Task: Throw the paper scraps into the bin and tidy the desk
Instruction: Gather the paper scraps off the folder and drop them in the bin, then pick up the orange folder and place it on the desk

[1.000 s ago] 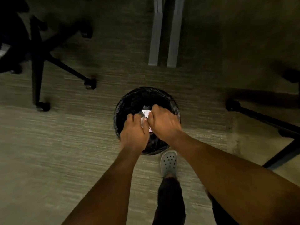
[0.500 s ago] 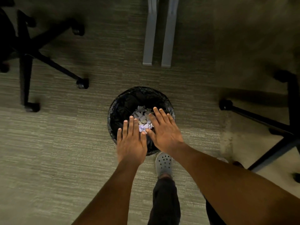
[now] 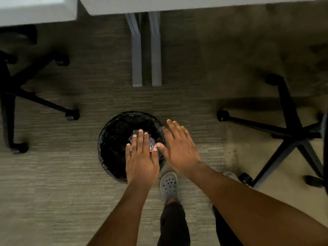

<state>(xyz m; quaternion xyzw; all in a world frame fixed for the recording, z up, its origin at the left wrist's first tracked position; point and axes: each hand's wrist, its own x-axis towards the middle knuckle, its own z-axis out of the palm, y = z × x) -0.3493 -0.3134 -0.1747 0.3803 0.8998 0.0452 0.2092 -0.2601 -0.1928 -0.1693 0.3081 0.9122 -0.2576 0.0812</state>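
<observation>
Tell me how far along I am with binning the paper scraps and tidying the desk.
Done: paper scraps lie inside the black-lined bin. In hand: nothing; the left hand and right hand are open and flat above the bin. Left: tidying the desk, of which only the white edge shows, so what remains on top cannot be judged.

I'm looking at an office. Low-pile carpet (image 3: 53,174), wheeled chair bases (image 3: 291,132), grey legs (image 3: 137,50) under white tables (image 3: 177,4), a lined bin (image 3: 115,139).
</observation>
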